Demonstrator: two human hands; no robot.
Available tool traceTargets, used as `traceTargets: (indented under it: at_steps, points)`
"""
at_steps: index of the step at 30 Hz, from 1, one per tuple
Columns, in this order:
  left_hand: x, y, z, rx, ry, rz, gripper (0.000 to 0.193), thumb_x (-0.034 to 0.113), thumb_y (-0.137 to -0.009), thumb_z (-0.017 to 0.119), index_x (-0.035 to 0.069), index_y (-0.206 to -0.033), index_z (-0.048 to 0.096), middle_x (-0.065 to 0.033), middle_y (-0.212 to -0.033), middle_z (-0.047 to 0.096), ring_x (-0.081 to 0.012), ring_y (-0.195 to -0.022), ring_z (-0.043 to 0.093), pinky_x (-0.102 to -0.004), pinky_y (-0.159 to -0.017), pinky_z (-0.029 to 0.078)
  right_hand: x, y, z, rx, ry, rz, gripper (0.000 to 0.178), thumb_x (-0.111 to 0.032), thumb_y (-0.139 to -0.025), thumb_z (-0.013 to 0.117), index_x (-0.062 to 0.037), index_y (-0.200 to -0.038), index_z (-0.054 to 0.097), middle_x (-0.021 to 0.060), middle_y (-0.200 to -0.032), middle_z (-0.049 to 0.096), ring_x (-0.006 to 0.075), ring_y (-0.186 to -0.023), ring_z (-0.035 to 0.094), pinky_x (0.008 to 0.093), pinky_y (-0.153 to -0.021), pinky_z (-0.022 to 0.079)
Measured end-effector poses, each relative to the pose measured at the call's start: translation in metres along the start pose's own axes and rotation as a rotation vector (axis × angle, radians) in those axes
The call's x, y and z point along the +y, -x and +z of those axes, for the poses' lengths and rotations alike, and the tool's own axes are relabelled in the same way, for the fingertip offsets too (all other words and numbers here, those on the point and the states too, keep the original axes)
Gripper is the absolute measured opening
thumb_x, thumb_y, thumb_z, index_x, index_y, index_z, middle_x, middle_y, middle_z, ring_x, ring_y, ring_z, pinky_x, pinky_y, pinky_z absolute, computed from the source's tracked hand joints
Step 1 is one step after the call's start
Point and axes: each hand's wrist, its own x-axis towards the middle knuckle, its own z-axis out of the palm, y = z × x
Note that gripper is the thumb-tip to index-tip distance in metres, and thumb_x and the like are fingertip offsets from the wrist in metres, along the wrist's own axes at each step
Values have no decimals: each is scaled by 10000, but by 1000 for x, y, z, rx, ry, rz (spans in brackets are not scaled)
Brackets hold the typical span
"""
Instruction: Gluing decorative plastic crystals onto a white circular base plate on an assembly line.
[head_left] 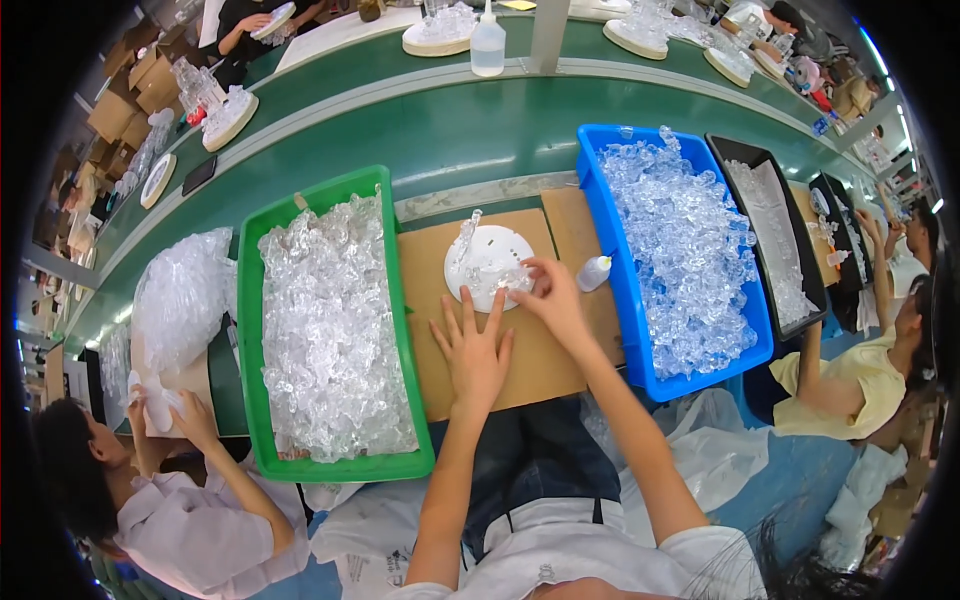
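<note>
A round white disc (503, 243) lies on a cardboard sheet (440, 385) in front of me, with several clear plastic pieces (463, 250) on its left and lower part. My left hand (471, 347) rests with fingers spread, its fingertips at the disc's near edge. At the disc's right edge is my right hand (552, 298), thumb and fingers curled together around something small that I cannot make out. Just right of that hand, a small white bottle (594, 273) with a yellowish tip lies beside the blue bin.
A green bin (427, 440) and a blue bin (765, 335), both heaped with clear plastic pieces, flank the cardboard. Beyond the blue one stands a black bin (815, 300). A squeeze bottle (488, 45) stands across the green table. Co-workers sit at both sides.
</note>
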Motion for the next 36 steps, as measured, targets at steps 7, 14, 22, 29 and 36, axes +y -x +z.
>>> traceTargets:
  at_steps: [7,14,22,29,36]
  points:
    - [-3,2,-5,-11,6,-7,582,296,-879,583,270,-1422,375,-180,-1509,216,-452,-1379,143,-660,-1060,116,-6,77,-19,510,162,-73,615,-76,-776,720,-2,-1294,398,159,-1281,466,291,-1160,505,366,-947,422]
    - [2,0,-4,-1,9,26,585,292,-878,584,272,-1423,372,-183,-1509,215,-456,-1377,143,-662,-1058,114,-6,32,-29,491,294,-73,506,-150,-816,674,-10,-1248,451,232,-1158,531,385,-1075,525,400,-916,425]
    - [-4,2,-1,11,38,10,597,304,-863,602,272,-1417,382,-170,-1513,211,-465,-1372,144,-671,-1052,115,-28,99,-28,182,542,31,437,-303,-695,765,-93,-1031,580,77,-753,661,241,-641,649,353,-584,497]
    - [-3,0,-1,8,27,22,597,299,-859,610,270,-1413,391,-162,-1513,215,-467,-1373,139,-685,-1042,125,-31,68,-22,111,696,-65,324,-310,-722,726,-97,-916,577,98,-794,649,310,-710,637,401,-583,489]
    - [-2,0,-3,2,39,2,584,302,-869,596,291,-1415,386,-167,-1508,213,-466,-1376,129,-690,-1039,128,-28,68,-12,147,628,-135,283,-289,-734,700,-98,-894,566,105,-820,607,336,-735,617,441,-582,488]
